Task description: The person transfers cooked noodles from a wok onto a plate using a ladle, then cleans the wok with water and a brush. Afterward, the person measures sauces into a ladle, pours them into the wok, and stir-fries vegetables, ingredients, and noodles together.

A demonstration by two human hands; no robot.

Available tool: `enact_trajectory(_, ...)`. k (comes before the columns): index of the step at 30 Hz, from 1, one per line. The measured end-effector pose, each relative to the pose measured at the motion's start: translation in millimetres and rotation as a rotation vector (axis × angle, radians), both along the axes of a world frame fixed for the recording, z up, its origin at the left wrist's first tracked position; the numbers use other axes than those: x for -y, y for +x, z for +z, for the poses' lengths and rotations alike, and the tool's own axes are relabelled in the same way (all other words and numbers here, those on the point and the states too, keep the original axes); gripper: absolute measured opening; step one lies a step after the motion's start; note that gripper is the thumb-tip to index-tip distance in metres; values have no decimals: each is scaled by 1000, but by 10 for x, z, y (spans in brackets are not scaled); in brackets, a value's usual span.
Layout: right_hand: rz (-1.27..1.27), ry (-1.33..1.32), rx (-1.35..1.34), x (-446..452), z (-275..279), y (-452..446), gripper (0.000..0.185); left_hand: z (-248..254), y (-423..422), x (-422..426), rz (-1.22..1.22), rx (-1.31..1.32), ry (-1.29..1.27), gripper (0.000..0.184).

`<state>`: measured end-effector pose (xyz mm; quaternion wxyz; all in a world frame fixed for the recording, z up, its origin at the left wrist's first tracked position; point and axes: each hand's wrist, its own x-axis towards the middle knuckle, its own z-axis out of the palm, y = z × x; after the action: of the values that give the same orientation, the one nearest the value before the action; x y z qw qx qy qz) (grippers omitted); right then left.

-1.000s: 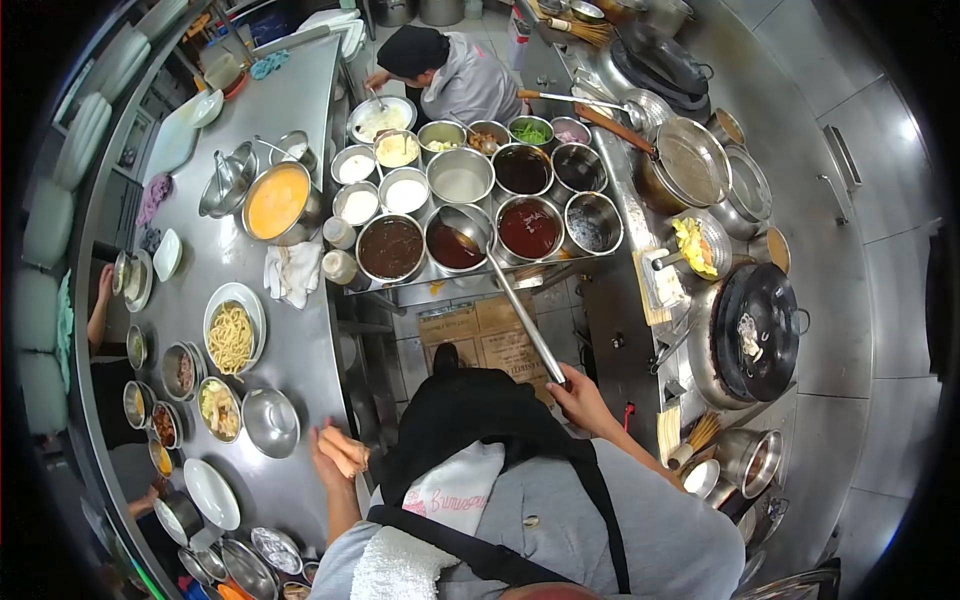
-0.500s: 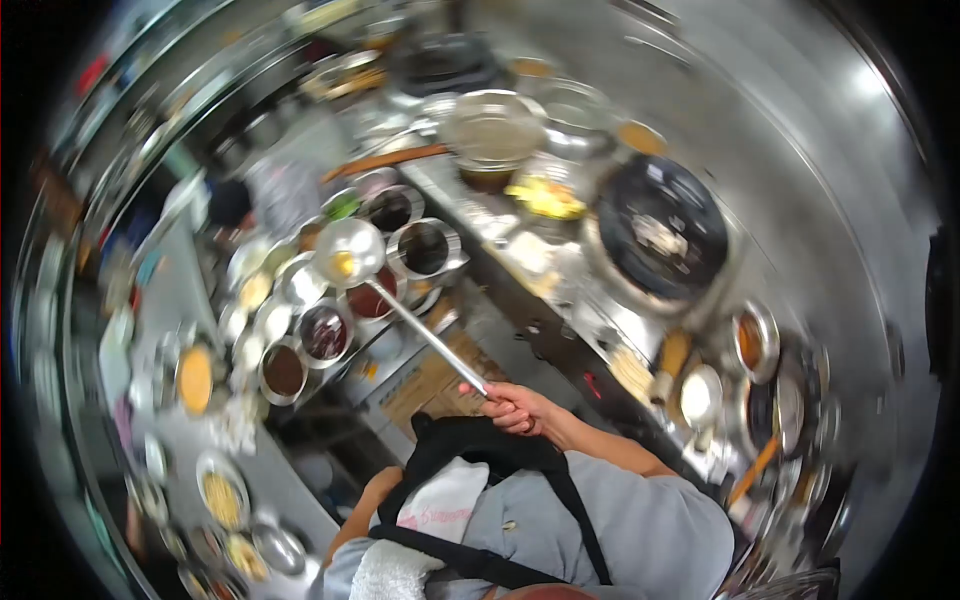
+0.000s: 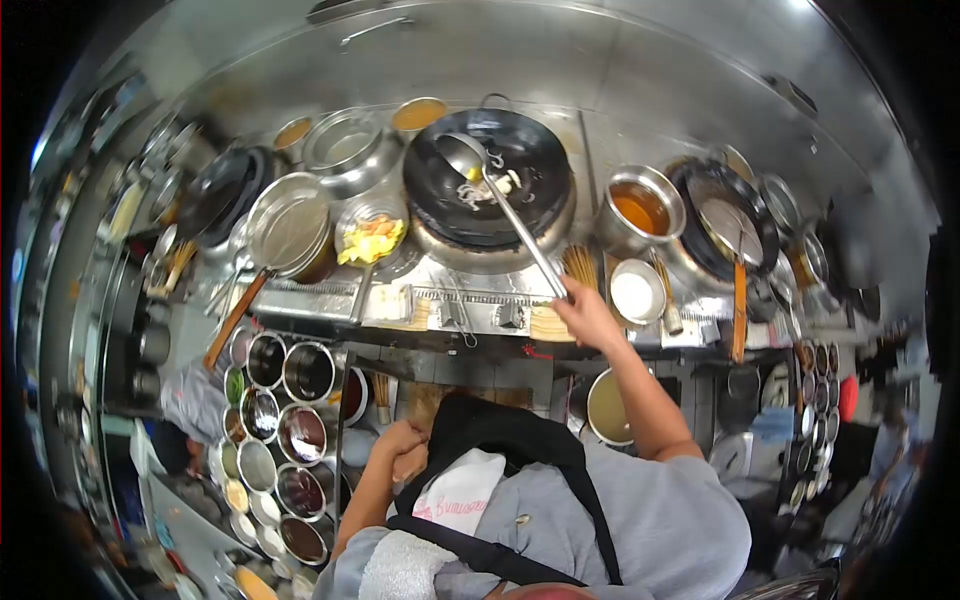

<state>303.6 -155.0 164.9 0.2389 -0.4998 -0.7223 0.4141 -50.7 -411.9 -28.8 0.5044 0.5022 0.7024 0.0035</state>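
Observation:
My right hand [image 3: 587,314] is closed round the end of a long metal ladle handle. The ladle's bowl [image 3: 462,154] hangs over the black wok [image 3: 545,170], with something yellow at its edge. Pale sliced pieces [image 3: 507,181] lie in the wok under the ladle. My left hand [image 3: 403,440] is low at the left side of my apron, its fingers curled; whether it holds anything is hidden. Left of the wok, a strainer [image 3: 371,235] bears yellow and orange food.
A pot of amber liquid [image 3: 641,208] and a white-filled bowl [image 3: 637,291] stand right of the wok. A wooden-handled strainer [image 3: 288,225] rests at the left. Below left, sauce pots [image 3: 302,433] stand near a crouching person [image 3: 192,402].
The view has swung from the prep table and sauce pots to the stoves. The ladle has moved from the sauce pots to over the wok. My left hand has drawn in beside the apron.

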Motion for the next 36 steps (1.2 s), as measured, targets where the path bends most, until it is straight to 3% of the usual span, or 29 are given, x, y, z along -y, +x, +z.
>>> enact_trajectory(1, 3, 297, 31, -113, -294, 60, 45, -36, -40, -138, -45, -3, -12, 41)
enact_trajectory(3, -203, 265, 121, 71, -293, 4, 47, -165, -156, -415, -157, -62, 40, 32)
enact_trajectory(5, -364, 333, 17, 256, -519, 26, 44, -439, -350, -530, -291, -36, 61, 34)
enact_trajectory(7, -523, 136, -19, 623, -647, 94, 23, -1211, -608, -536, -518, -235, 119, 32)
enact_trajectory(9, -565, 156, -76, 1010, -1171, 330, 21, -1574, -858, -513, -681, -259, 122, 32)
enact_trajectory(14, -1039, -249, -198, 2639, -1666, 423, 31, -1726, -1313, -647, -1024, -120, 116, 31)
enact_trajectory(16, -1174, -407, -86, 3284, -1905, 317, 38, -1777, -1393, -755, -1110, -107, 127, 31)
enact_trajectory(19, -1317, -323, 41, 3863, -2048, 53, 36, -1813, -1420, -893, -1215, -101, 153, 31)
enact_trajectory(23, -1345, -320, 20, 3917, -2286, 216, 31, -1885, -1402, -946, -1323, -117, 205, 31)
enact_trajectory(25, -1342, -512, -151, 3755, -2382, 447, 25, -1910, -1375, -928, -1373, -132, 243, 30)
enact_trajectory(29, -1302, -587, -233, 3615, -2485, 735, 16, -1880, -1351, -722, -1418, -178, 312, 30)
enact_trajectory(31, -1230, -603, -225, 3658, -2420, 850, 16, -1812, -1331, -518, -1400, -182, 330, 30)
enact_trajectory(32, -1217, -608, -229, 3712, -2566, 930, 16, -1730, -1304, -396, -1376, -171, 332, 30)
enact_trajectory(34, -1114, -349, -3, 3789, -2923, 1053, 18, -1558, -1248, -129, -1310, -128, 342, 30)
enact_trajectory(36, -1048, -393, 18, 3806, -3155, 1177, 19, -1494, -1205, 194, -1233, -107, 266, 31)
